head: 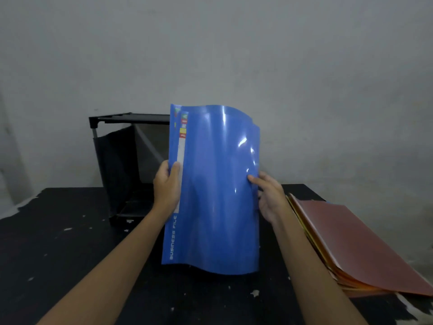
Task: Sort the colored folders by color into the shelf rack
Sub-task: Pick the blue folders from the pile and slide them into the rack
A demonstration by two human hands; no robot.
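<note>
Holding blue folders (215,188) upright: left hand (166,184) curled round spine edge, right hand (269,195) pinching opposite edge; shelf rack (117,160) beyond left, orange folders (351,242) beside right.

blue folders (218,188): glossy blue, white lettering
spine strip (181,148): white, with green, red and yellow blocks at top
shelf rack (117,160): black
folder stack (351,242): reddish-brown on top, orange and yellow beneath
desk (70,242): black, flecked white
wall (234,43): grey
</note>
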